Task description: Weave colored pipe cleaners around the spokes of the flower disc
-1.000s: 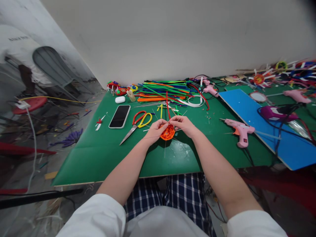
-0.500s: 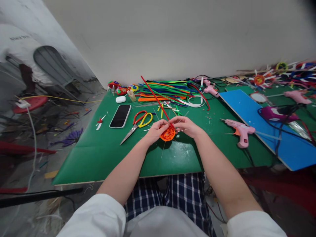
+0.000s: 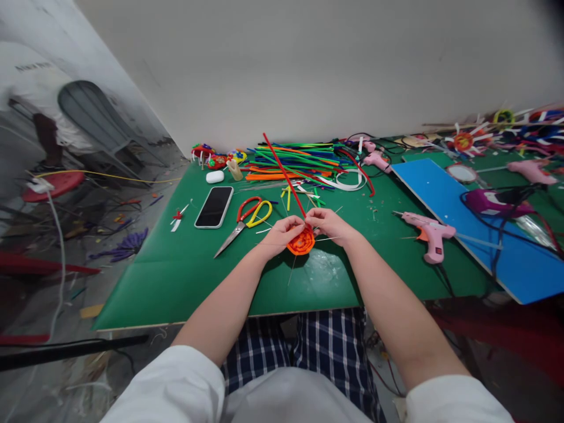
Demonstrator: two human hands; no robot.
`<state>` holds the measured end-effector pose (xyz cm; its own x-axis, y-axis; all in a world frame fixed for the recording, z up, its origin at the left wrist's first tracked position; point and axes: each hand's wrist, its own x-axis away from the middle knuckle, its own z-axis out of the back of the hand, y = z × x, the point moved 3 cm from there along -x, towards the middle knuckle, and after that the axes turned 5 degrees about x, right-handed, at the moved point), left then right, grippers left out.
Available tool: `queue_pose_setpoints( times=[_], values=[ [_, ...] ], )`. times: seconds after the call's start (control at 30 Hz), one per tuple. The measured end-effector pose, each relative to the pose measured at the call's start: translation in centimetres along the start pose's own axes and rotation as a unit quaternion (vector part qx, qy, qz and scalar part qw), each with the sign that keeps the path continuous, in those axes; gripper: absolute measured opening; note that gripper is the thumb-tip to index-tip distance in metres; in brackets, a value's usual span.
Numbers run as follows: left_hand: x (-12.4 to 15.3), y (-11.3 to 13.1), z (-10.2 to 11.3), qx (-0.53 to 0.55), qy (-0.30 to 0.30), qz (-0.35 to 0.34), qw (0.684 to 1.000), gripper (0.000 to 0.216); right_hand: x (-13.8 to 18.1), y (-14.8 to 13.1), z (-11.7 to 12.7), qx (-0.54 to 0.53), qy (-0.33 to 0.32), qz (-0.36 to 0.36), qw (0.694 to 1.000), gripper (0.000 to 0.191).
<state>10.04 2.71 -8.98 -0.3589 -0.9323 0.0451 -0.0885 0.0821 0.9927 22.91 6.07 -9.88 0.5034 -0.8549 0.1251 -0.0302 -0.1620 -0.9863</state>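
left hand (image 3: 285, 232), one: grasping the left rim of a woven orange disc (image 3: 301, 242), one, wire-spoked. right hand (image 3: 328, 224), one: pinching the disc's far rim, at the base of a red strip (image 3: 282, 166), one. disc location: over a green tabletop (image 3: 185, 288), right of scissors (image 3: 230, 239), one pair, and phone (image 3: 214, 207), one. right: pink glue guns (image 3: 435, 239), at least three; blue board (image 3: 467, 217), one. far: pale wall (image 3: 308, 70). far left: grey chair (image 3: 90, 114), one; red stool (image 3: 66, 187), one.

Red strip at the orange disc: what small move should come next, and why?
I'd probably bend the red strip along the edge of the orange disc: its long end juts free beyond the left hand and right hand, and thin spokes stick out bare from the disc.
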Motion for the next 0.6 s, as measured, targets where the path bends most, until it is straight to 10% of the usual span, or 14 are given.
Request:
queue_pose_setpoints(
  times=[0.6],
  values=[
    [0.01,-0.07,0.14,0.092,0.03,-0.002,0.995,0.018,0.07,-0.4,-0.19,-0.066,0.002,0.005,0.998,0.014]
  ],
)
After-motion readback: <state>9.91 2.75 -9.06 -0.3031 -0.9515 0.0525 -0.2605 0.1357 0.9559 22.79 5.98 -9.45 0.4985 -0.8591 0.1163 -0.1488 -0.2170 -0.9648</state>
